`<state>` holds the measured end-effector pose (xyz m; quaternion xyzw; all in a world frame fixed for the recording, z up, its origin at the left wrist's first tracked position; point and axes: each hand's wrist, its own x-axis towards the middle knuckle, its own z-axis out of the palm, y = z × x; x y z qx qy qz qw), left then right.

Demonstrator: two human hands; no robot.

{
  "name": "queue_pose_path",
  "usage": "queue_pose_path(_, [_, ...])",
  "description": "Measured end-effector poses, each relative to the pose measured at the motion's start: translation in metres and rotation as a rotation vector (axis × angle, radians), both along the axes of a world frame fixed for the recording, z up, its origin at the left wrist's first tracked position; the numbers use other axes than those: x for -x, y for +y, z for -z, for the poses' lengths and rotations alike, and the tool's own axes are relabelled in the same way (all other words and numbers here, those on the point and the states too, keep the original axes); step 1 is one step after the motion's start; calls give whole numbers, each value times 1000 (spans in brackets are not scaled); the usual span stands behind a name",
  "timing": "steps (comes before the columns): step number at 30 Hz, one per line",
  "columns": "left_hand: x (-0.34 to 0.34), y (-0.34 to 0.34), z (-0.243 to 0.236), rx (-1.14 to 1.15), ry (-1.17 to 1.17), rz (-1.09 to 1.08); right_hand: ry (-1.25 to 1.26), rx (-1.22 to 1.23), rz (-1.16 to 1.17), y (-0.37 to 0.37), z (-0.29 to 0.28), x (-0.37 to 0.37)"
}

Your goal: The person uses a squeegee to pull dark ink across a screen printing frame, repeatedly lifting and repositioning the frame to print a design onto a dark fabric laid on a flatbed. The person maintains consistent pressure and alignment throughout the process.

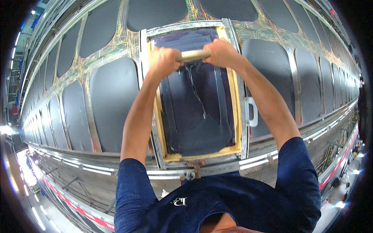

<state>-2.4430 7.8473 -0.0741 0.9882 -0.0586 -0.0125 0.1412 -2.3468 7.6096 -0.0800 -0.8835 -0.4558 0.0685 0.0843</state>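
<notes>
Both my hands grip the pale wooden handle of a squeegee (193,55), held crosswise over the far part of a printing screen. My left hand (165,61) is closed round its left end, and my right hand (222,53) is closed round its right end. The screen has a metal frame (244,132), yellow tape (235,101) along its inner edges and a dark mesh (194,132). A glossy streak runs down the mesh from near the squeegee. My hands hide most of the squeegee's ends; its blade is hard to make out.
Dark grey cut panels (114,103) lie in rows on the long table (83,64), whose surface is streaked green and orange. A white handle (254,112) juts from the frame's right side. Metal rails (264,163) run along the near table edge, close to my body.
</notes>
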Motion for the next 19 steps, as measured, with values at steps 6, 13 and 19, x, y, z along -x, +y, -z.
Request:
queue_pose_path(6, [-107, 37, 10, -41, -28, -2, 159, -69, 35, 34, 11, -111])
queue_pose_path(13, [-117, 38, 13, -13, 25, -22, 262, -55, 93, 41, 19, -121])
queue_pose_path(19, [-63, 23, 20, -29, 79, -63, 185, 10, 66, 27, -1, -59])
